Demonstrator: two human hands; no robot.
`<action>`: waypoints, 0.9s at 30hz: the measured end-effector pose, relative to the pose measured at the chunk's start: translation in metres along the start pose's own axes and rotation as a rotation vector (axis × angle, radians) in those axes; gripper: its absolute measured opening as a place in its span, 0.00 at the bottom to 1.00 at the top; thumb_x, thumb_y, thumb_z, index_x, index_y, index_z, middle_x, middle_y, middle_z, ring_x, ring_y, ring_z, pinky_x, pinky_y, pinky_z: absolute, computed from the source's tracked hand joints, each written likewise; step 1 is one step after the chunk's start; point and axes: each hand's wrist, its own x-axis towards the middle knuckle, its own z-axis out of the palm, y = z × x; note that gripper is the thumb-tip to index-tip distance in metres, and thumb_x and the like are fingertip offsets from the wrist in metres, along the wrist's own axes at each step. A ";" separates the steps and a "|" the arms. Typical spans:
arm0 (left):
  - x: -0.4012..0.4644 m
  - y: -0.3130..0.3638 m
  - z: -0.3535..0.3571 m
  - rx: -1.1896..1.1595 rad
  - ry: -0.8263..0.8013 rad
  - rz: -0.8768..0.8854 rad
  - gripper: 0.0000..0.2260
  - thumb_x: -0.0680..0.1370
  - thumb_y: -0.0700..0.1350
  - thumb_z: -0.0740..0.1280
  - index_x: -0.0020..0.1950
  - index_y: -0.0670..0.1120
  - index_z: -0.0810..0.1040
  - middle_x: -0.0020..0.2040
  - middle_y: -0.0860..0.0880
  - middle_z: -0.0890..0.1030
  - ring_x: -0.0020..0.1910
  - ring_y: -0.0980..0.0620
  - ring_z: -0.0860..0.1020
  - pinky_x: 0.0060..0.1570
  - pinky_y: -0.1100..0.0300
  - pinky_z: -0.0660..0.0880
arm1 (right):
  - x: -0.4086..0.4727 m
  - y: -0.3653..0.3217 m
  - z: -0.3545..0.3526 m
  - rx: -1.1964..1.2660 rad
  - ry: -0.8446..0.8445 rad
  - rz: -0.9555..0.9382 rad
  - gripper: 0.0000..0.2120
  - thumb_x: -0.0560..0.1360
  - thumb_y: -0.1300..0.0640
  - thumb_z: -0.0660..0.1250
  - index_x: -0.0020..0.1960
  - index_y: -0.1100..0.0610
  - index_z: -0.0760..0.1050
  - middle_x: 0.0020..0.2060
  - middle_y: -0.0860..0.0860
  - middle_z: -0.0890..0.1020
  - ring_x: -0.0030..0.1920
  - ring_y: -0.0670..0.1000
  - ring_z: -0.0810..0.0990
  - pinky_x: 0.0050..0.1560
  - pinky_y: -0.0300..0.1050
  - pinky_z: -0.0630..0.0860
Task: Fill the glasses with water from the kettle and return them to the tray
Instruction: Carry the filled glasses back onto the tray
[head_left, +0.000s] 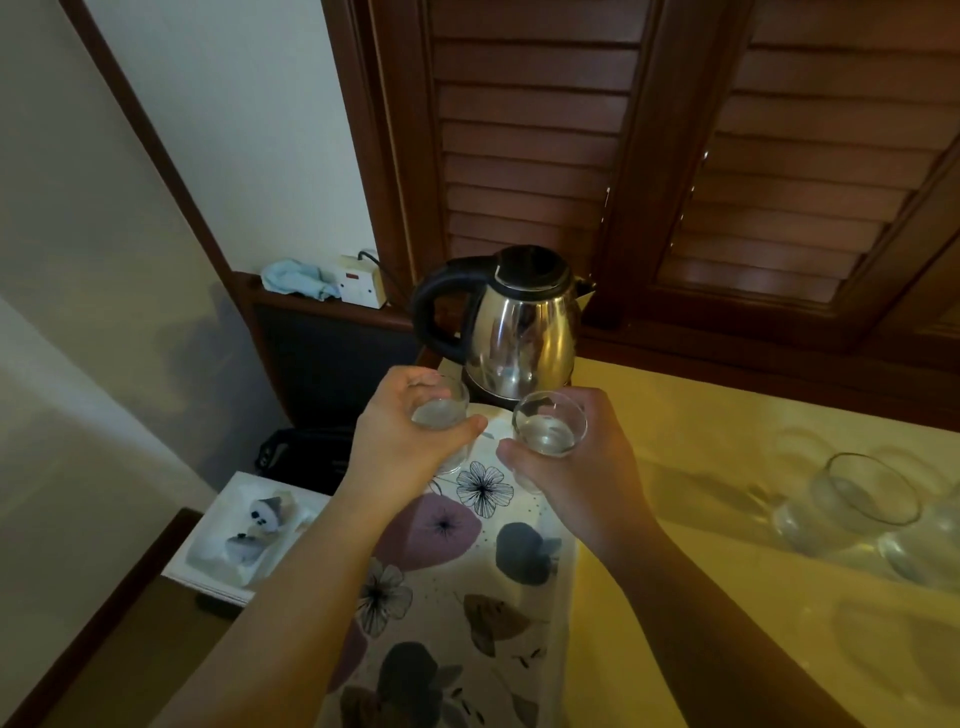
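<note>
A steel kettle (519, 332) with a black handle and lid stands upright on its base at the back of the table. Just in front of it, my left hand (405, 431) grips a small clear glass (441, 410) holding water. My right hand (571, 462) grips a second small glass (549, 423), also with water in it. Both glasses are upright, side by side, above the far end of the floral cloth (457, 597). I cannot make out a tray.
Several clear glasses (862, 499) sit on the yellow tablecloth (701, 467) at the right. A white box (244, 535) with small items lies left of the table. A wall socket (361, 286) and a blue cloth (296, 278) rest on a ledge behind; wooden shutters back the table.
</note>
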 end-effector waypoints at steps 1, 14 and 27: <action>0.002 -0.003 0.001 0.007 0.003 0.000 0.30 0.66 0.53 0.85 0.62 0.55 0.76 0.55 0.58 0.83 0.56 0.65 0.80 0.58 0.66 0.76 | 0.002 0.002 0.001 -0.007 0.005 0.007 0.32 0.66 0.49 0.86 0.63 0.42 0.72 0.54 0.37 0.82 0.54 0.36 0.81 0.49 0.34 0.77; 0.010 -0.012 0.008 -0.007 -0.003 -0.015 0.31 0.66 0.56 0.85 0.63 0.60 0.73 0.58 0.60 0.81 0.58 0.65 0.78 0.54 0.66 0.74 | 0.009 0.013 0.006 0.037 -0.004 0.036 0.34 0.66 0.47 0.85 0.66 0.40 0.71 0.59 0.41 0.82 0.54 0.44 0.84 0.41 0.34 0.82; -0.080 0.036 0.005 -0.031 0.292 0.187 0.42 0.74 0.62 0.75 0.81 0.49 0.62 0.76 0.57 0.67 0.73 0.70 0.64 0.68 0.71 0.64 | -0.063 0.026 -0.070 -0.110 0.139 -0.248 0.21 0.77 0.37 0.71 0.65 0.48 0.79 0.61 0.41 0.80 0.64 0.44 0.80 0.64 0.43 0.79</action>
